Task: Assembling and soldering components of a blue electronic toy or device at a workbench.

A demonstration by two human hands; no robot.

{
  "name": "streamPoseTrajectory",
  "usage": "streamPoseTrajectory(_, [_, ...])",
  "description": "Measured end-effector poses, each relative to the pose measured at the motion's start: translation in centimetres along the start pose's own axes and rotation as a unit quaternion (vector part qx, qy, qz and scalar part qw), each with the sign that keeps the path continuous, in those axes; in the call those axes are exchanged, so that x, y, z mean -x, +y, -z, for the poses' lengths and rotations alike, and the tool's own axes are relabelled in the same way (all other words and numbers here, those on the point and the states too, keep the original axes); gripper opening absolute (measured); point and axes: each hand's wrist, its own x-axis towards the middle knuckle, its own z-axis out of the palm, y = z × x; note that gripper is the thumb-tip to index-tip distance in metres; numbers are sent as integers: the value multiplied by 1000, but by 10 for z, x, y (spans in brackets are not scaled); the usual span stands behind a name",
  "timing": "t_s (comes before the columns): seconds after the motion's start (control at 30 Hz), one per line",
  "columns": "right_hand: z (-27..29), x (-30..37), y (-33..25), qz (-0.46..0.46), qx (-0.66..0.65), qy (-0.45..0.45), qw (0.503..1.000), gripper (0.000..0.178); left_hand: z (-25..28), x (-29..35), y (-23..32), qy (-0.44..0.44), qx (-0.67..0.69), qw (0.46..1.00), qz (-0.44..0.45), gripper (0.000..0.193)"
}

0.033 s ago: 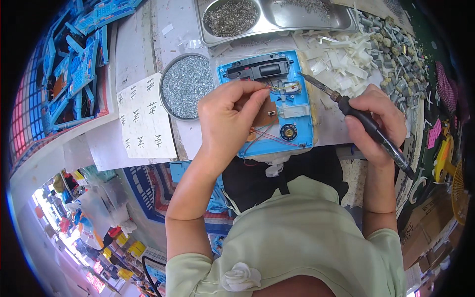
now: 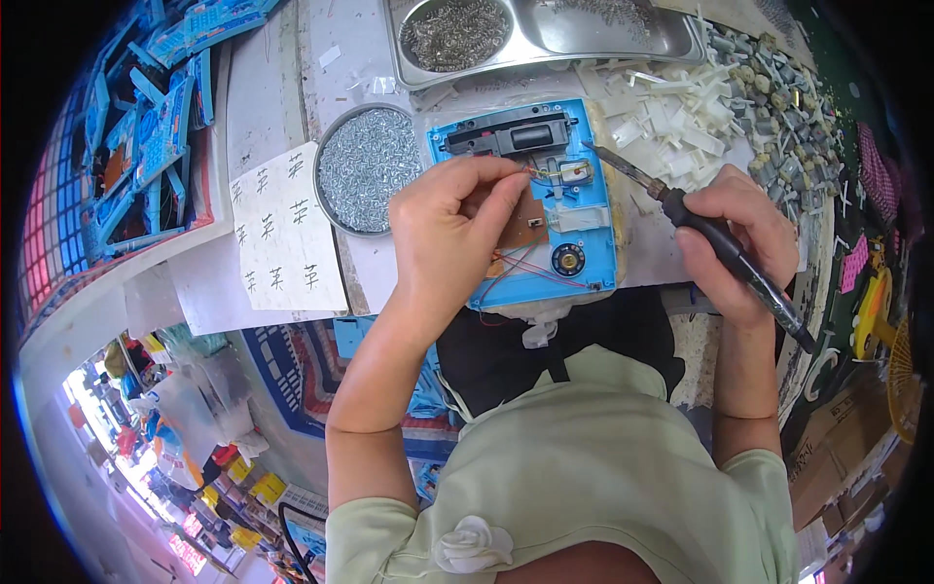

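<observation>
Your left hand [image 2: 438,219] pinches thumb to forefinger on thin wires [image 2: 534,172], while your right hand [image 2: 759,226] wraps the smooth black handle of a soldering iron [image 2: 715,236], its slender tapered tip by the upper right edge of a glossy blue plastic casing [image 2: 603,248]. That shallow casing lies open before you, holding a flat brown board [image 2: 530,211] and round black speaker [image 2: 568,259], between a circular pan [image 2: 317,185] of shiny metal bits and jumbled white plastic pieces [image 2: 671,112].

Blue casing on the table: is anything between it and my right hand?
Only the soldering iron in your right hand, its tip over the upper right edge of the blue casing; nothing else visible stands between.
</observation>
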Motion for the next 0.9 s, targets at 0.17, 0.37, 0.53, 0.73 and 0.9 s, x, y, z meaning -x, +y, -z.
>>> streamPoseTrajectory(0.17, [-14, -11, 3, 30, -19, 34, 999, 29, 5, 0, 4, -22, 48, 993, 110, 13])
streamPoseTrajectory(0.37, [-20, -15, 4, 29, -25, 30, 999, 28, 7, -3, 0, -21, -1, 999, 28, 8])
streamPoseTrajectory(0.53, [-21, -18, 4, 44, -22, 20, 999, 29, -1, -4, 0, 8, -39, 999, 16, 7])
streamPoseTrajectory(0.73, [-28, -20, 2, 53, -21, 12, 998, 29, -3, -5, 4, 20, -56, 998, 38, 7])
streamPoseTrajectory(0.9, [-32, -22, 3, 74, -14, -2, 997, 29, -6, -5, -1, 39, -49, 997, 34, 8])
